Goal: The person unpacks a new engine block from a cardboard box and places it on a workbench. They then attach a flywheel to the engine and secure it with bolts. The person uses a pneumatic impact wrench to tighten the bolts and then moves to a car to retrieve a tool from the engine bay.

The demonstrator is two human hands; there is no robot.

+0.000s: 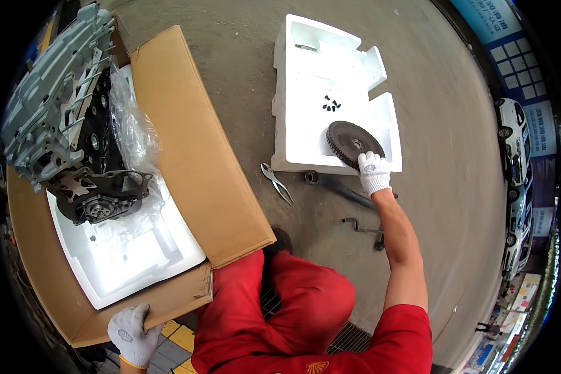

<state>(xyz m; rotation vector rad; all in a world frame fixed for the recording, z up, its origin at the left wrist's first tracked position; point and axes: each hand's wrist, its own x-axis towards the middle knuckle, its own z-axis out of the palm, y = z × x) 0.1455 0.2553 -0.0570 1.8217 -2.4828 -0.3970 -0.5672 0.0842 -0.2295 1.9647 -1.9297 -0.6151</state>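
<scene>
The right hand (374,171), gloved, grips the toothed gear wheel (353,143) at its 5 o'clock rim on the foam tray (305,81); probably heavy, rigid steel, best lifted by the rim, while the left hand (133,333) clasps the cardboard box (193,162) edge.

One toothed flywheel (354,144), one engine block (75,137), one cardboard box (193,162), two white foam trays (330,68) (131,262), one pair of pliers (277,182), several small black bolts (331,105).

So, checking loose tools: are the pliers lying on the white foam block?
No, the pliers lie on the concrete floor beside the foam block.
</scene>
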